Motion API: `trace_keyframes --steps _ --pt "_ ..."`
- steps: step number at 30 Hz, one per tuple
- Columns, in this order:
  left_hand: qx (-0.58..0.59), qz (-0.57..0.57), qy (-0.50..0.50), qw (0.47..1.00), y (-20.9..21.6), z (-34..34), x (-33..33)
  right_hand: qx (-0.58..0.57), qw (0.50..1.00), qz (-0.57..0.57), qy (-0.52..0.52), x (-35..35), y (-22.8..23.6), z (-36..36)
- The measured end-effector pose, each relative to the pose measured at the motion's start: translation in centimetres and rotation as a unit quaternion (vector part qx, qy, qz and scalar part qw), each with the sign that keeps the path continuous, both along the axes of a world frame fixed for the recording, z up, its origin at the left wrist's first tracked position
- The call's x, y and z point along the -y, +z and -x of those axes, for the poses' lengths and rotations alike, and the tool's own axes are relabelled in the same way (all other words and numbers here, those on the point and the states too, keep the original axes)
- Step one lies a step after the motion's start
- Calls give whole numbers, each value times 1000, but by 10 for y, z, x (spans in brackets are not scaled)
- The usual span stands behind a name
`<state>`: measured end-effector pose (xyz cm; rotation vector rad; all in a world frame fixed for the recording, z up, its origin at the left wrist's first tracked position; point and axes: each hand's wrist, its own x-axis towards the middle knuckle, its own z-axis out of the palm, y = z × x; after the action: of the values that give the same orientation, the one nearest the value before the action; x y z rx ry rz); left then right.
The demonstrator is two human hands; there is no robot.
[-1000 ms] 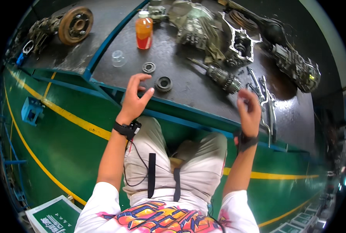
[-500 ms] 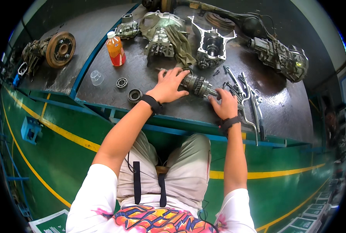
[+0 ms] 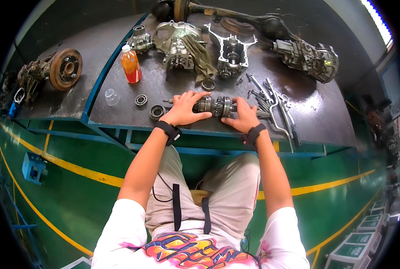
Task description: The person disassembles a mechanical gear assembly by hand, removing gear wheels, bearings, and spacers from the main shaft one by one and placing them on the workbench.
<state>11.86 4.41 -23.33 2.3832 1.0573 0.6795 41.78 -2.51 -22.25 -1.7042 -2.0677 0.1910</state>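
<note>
A transmission gear shaft (image 3: 215, 106) with several steel gears lies crosswise near the front edge of the bench. My left hand (image 3: 185, 109) is wrapped over its left part, where a thin shaft end sticks out beyond the fingers. Around the right end, my right hand (image 3: 244, 115) has thumb and fingers closed. A metal ring (image 3: 208, 84) lies just behind the shaft. Left of my left hand are a larger bearing (image 3: 157, 112) and a smaller bearing (image 3: 141, 100). Wrenches (image 3: 278, 107) and bolts lie to the right of my right hand.
Behind stand an opened gear housing (image 3: 232, 54) and another housing (image 3: 178, 47) draped with a cloth (image 3: 200, 56). A gearbox (image 3: 307, 60) sits at the back right. An orange drink bottle (image 3: 131, 66) and a clear plastic cup (image 3: 111, 97) are at left. A wheel drum (image 3: 66, 69) rests on the adjoining bench.
The gear shaft has come nearer to me and now lies more level. My right hand has moved left and closed around its right end. The ring behind now shows.
</note>
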Motion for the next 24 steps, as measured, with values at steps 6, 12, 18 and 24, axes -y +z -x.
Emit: trace_keyframes --steps 6,12,18,24 --pt "0 -37 18 999 -13 -6 -14 -19 992 126 17 -20 35 2" --pt "8 27 -9 1000 -3 2 0 85 965 241 63 -29 70 31" --pt "52 80 -43 995 -12 -2 -27 43 926 309 215 -2 165 34" --pt "42 158 -26 986 -14 -14 -48 -510 712 283 390 24 245 52"
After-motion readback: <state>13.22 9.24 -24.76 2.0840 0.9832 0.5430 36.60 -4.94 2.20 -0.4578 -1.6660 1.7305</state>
